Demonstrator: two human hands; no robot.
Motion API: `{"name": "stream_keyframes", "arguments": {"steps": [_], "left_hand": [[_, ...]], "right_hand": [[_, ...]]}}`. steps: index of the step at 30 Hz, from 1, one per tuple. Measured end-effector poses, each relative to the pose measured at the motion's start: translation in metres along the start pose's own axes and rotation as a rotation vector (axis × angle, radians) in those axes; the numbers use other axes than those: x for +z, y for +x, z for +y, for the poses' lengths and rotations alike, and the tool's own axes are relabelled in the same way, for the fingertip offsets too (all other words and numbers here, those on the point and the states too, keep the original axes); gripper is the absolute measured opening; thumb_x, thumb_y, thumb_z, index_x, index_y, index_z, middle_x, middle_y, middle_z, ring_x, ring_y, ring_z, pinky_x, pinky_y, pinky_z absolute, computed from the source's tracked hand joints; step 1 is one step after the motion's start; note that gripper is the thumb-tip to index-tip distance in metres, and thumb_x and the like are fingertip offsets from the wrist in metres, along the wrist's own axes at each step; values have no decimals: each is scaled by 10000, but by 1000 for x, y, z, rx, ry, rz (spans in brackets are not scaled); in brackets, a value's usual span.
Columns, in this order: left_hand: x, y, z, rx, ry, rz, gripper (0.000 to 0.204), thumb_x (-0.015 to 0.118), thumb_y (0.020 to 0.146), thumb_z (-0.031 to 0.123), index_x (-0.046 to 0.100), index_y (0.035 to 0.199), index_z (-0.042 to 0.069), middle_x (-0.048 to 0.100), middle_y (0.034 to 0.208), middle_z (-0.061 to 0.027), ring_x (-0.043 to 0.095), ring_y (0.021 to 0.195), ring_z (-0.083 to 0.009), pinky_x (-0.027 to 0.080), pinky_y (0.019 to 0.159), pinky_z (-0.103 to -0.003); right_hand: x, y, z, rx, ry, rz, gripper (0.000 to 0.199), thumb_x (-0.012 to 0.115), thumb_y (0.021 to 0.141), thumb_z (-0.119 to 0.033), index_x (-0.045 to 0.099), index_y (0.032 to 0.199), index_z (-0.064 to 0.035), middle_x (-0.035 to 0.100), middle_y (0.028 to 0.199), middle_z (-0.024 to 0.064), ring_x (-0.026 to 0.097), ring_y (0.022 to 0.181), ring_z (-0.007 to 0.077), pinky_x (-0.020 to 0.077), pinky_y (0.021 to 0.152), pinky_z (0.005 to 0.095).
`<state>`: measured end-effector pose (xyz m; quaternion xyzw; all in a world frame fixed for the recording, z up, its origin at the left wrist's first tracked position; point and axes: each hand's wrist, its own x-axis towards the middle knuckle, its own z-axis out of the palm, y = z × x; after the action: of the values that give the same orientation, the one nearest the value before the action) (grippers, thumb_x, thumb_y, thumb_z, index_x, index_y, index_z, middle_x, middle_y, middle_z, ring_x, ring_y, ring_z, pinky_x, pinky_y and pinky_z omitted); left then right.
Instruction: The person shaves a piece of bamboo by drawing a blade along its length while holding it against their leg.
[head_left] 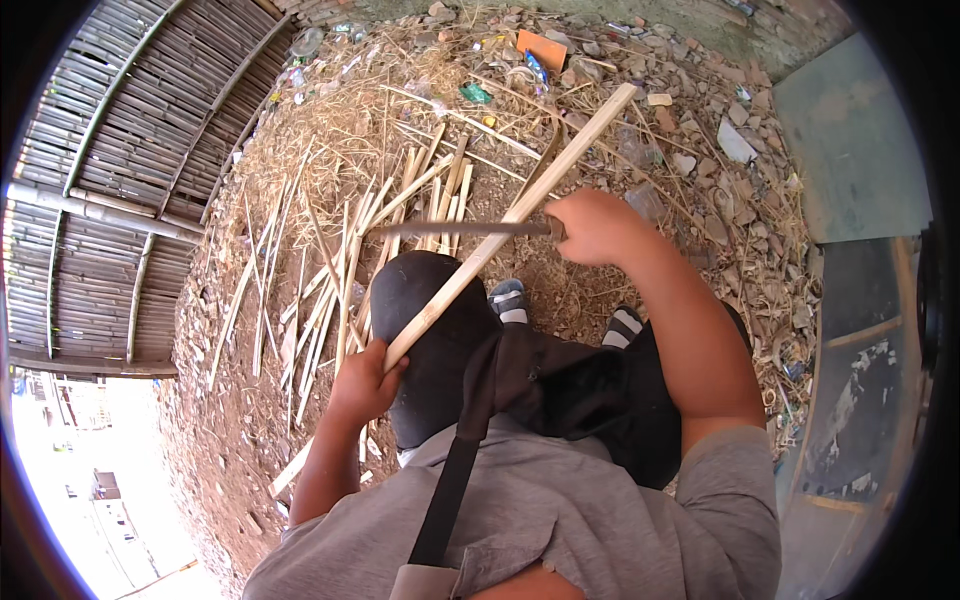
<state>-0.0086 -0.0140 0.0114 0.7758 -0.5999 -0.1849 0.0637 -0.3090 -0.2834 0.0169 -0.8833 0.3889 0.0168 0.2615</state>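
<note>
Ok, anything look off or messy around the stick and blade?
No damage shows on the stick or blade. Split strips lie scattered unevenly over the dirt, and bits of litter sit among the straw beyond.

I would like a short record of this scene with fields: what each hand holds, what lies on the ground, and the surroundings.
left hand: left hand grips the lower end of a long bamboo strip
right hand: right hand holds a knife, its blade lying across the strip
ground: pile of split bamboo strips on dry straw and dirt
right side: stones and rubble
left side: bamboo wall
</note>
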Motion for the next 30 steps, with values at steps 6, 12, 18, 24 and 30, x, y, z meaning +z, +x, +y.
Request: {"name": "stream_keyframes", "arguments": {"steps": [6,12,18,24,30], "left_hand": [[1,0,4,-8,24,17,294,673,948,285,524,894,37,635,731,-259,638,750,-500,491,659,-557],[-5,0,7,-43,26,-26,293,679,939,269,524,876,29,630,766,-256,632,797,-494,476,680,-543],[-6,3,-3,21,-62,-32,324,686,951,288,530,852,22,639,740,-248,646,747,-479,488,651,-522],[-12,8,-1,-27,-61,-96,310,684,953,310,571,886,29,639,751,-236,650,755,-455,494,674,-505],[-17,8,-4,-54,-147,-145,328,677,958,307,561,858,17,630,736,-230,641,721,-438,485,658,-490]], "right_hand": [[10,18,70,231,274,160,221,631,780,-140,704,967,-48,703,878,206,689,839,373,531,774,462],[17,11,14,38,98,32,282,695,766,-171,716,1013,-37,701,853,192,700,834,343,534,743,452],[18,16,49,80,232,59,258,685,785,-187,708,992,-36,716,955,211,696,900,383,556,801,449],[12,9,53,184,204,220,287,687,766,-163,705,1019,-29,714,937,219,698,907,379,552,809,446],[5,0,5,-57,69,-81,257,681,755,-167,705,975,-35,706,885,200,695,887,374,546,782,463]]}}
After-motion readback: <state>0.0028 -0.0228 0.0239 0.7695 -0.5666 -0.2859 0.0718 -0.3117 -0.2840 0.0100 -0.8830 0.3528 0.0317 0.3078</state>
